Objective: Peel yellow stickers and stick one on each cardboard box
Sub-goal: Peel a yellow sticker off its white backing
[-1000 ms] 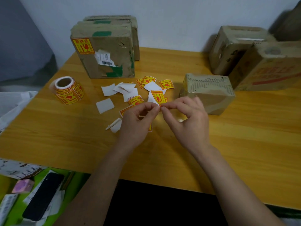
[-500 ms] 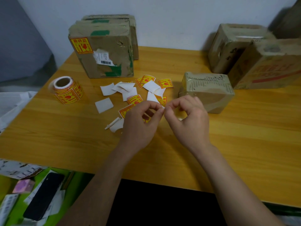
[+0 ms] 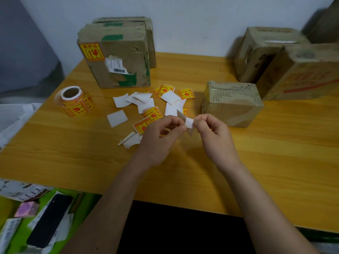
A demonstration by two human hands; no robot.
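Head view shows both forearms reaching in from the near edge of the wooden table (image 3: 275, 162), the hands meeting above its middle. Left hand (image 3: 157, 142) has its thumb and forefinger curled together, pinching one end of a small sticker piece (image 3: 189, 123); its other fingers are folded under the palm. Right hand (image 3: 216, 138) mirrors it, thumb and forefinger pinching the other end, knuckles turned up. Only the white side of the piece faces the camera, and it is stretched roughly left to right between the two pinches, with a flap sticking up toward the far side and a corner hanging down; whether backing and label are parting is too blurred to tell.

Just beyond the left hand lies a scatter of loose yellow stickers (image 3: 152, 112) and white backing squares (image 3: 117, 118). Farther to that hand's left stands the sticker roll (image 3: 75, 101), core axis tilted upward. Just beyond the right hand sits a small cardboard box (image 3: 233, 105). A labelled cardboard box (image 3: 117, 61), bearing a yellow sticker at its upper corner, stands well beyond the left hand.
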